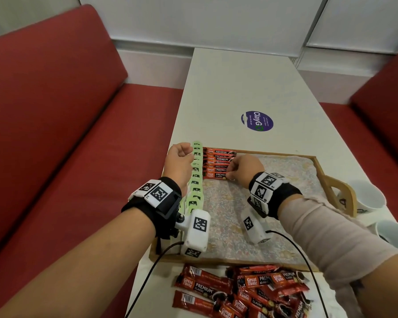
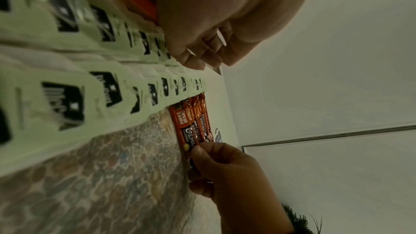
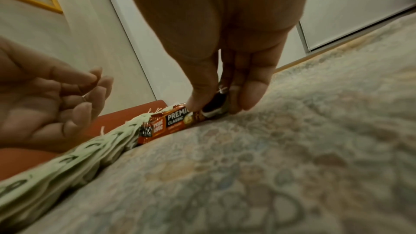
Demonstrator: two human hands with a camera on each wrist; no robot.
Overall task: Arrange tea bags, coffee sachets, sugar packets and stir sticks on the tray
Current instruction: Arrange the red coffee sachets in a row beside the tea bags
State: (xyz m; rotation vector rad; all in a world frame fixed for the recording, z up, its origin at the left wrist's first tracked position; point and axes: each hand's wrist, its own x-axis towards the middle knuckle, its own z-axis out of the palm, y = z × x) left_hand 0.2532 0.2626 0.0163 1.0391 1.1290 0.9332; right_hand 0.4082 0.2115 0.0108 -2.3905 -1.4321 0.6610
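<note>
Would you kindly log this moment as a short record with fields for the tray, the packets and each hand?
tray: wooden tray with floral liner, on white table
tea bags: green row along the tray's left edge
sachets on tray: red stack at far left corner, beside the tea bags
loose sachets: pile on the table, nearer than the tray
right hand: pinches the nearest sachet of the stack
left hand: loosely curled, holds nothing, over the tea bags
cups: white, right of the tray
</note>
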